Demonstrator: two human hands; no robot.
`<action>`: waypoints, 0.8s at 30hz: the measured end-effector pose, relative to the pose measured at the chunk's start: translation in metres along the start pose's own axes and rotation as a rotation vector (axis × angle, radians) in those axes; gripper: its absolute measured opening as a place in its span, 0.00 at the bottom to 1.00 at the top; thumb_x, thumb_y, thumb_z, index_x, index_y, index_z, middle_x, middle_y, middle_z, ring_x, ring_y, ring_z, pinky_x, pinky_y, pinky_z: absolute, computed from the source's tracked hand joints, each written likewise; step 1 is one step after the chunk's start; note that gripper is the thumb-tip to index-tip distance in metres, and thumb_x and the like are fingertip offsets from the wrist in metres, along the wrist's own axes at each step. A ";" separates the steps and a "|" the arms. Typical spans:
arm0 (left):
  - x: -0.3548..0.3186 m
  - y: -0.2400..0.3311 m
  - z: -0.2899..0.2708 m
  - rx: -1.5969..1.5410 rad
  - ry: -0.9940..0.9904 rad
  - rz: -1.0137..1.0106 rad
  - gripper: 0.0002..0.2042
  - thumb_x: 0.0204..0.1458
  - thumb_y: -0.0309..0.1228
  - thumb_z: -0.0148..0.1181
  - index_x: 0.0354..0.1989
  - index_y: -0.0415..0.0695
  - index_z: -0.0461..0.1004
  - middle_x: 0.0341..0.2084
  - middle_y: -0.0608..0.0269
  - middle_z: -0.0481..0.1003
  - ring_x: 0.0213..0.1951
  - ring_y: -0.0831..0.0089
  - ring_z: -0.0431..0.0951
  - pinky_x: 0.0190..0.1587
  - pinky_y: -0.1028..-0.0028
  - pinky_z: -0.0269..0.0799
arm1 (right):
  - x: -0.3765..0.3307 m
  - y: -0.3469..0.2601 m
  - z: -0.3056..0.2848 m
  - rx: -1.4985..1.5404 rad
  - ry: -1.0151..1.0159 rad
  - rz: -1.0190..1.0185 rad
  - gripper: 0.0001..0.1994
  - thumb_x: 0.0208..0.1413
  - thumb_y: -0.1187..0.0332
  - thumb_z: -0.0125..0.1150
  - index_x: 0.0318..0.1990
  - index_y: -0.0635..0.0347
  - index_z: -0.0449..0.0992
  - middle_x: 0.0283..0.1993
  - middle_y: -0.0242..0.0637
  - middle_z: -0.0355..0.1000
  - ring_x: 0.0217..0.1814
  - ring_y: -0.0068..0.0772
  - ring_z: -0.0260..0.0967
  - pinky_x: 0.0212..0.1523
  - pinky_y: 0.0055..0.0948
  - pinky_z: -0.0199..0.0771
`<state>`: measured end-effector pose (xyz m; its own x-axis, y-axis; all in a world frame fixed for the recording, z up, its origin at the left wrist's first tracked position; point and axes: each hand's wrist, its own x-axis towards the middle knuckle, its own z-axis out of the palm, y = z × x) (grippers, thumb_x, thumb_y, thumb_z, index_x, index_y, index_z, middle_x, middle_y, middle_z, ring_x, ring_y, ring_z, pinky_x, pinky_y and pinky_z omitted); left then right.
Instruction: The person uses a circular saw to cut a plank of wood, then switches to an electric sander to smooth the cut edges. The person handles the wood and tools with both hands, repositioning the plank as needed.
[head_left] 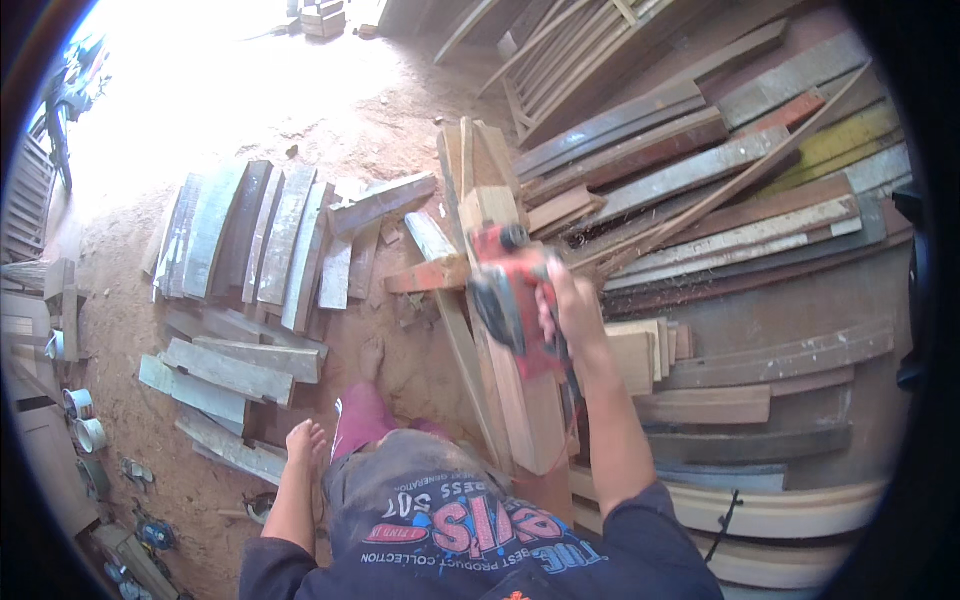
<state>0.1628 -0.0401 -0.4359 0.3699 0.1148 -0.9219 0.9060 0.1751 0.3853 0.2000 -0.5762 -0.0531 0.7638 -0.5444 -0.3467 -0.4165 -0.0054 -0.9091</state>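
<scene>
Red planer sits on wooden beam, between its ends; right grip clasping it, finger placement likely blurred. Left grip released. Dirt floor leftward; stacked planks crowd right.

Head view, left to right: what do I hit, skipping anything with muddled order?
White cylinders → left hand → bare foot → red handheld power planer → yellow board.
</scene>
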 end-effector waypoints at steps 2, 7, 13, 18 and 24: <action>-0.002 0.004 -0.003 -0.052 -0.026 0.006 0.25 0.69 0.39 0.61 0.71 0.42 0.69 0.65 0.49 0.76 0.59 0.52 0.79 0.60 0.51 0.76 | 0.083 -0.042 0.025 0.013 -0.080 -0.117 0.32 0.73 0.39 0.52 0.27 0.59 0.77 0.17 0.29 0.66 0.13 0.23 0.62 0.12 0.30 0.58; -0.034 0.027 -0.009 -0.001 -0.057 0.079 0.23 0.68 0.41 0.63 0.68 0.44 0.73 0.58 0.52 0.80 0.54 0.57 0.83 0.53 0.56 0.80 | 0.164 -0.088 0.054 0.065 -0.034 -0.058 0.29 0.74 0.40 0.52 0.34 0.59 0.77 0.23 0.27 0.67 0.18 0.20 0.63 0.17 0.27 0.64; -0.030 0.035 -0.005 0.150 -0.078 0.040 0.24 0.69 0.42 0.63 0.68 0.42 0.72 0.60 0.55 0.79 0.57 0.61 0.81 0.55 0.57 0.77 | 0.003 0.005 -0.023 0.002 -0.128 -0.043 0.28 0.74 0.41 0.52 0.37 0.60 0.79 0.24 0.27 0.68 0.18 0.18 0.64 0.17 0.24 0.64; -0.018 0.036 0.017 0.345 -0.091 0.005 0.25 0.69 0.40 0.62 0.70 0.40 0.71 0.66 0.50 0.75 0.62 0.57 0.78 0.59 0.55 0.76 | -0.220 0.087 -0.096 -0.108 0.020 0.149 0.25 0.76 0.49 0.48 0.29 0.56 0.74 0.22 0.24 0.68 0.19 0.16 0.63 0.21 0.24 0.62; -0.039 0.008 0.076 0.422 -0.253 0.012 0.23 0.68 0.39 0.63 0.67 0.40 0.72 0.60 0.49 0.79 0.57 0.57 0.83 0.56 0.56 0.80 | -0.338 0.138 -0.127 -0.046 0.140 0.279 0.25 0.74 0.49 0.53 0.32 0.62 0.81 0.21 0.27 0.72 0.24 0.19 0.68 0.26 0.28 0.67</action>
<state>0.1717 -0.1178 -0.4001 0.3717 -0.1359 -0.9183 0.8864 -0.2419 0.3946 -0.1782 -0.4994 -0.0321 0.5431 -0.6400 -0.5436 -0.6249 0.1243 -0.7707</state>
